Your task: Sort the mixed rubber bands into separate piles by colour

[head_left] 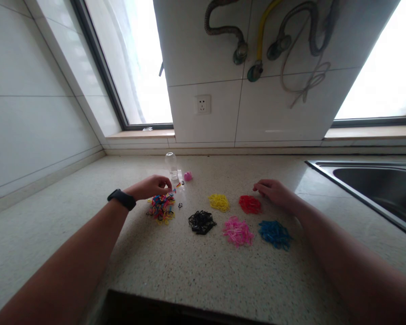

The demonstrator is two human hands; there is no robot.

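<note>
My left hand [151,186], with a black band on its wrist, hovers over a mixed pile of coloured rubber bands [161,207]; its fingers are pinched together at the pile's far edge, and what they hold is too small to name. My right hand [274,191] rests on the counter with curled fingers, just right of the red pile [250,204]. Sorted piles lie between: yellow [219,202], black [201,222], pink [237,231] and blue [274,234]. One loose black band [180,206] lies beside the mixed pile.
A small clear bottle [171,166] lies behind the mixed pile, with a pink cap [188,176] beside it. A steel sink [375,185] sits at the right. A tiled wall with a socket [203,104] and hoses stands behind. The speckled counter [196,271] ends at a near front edge.
</note>
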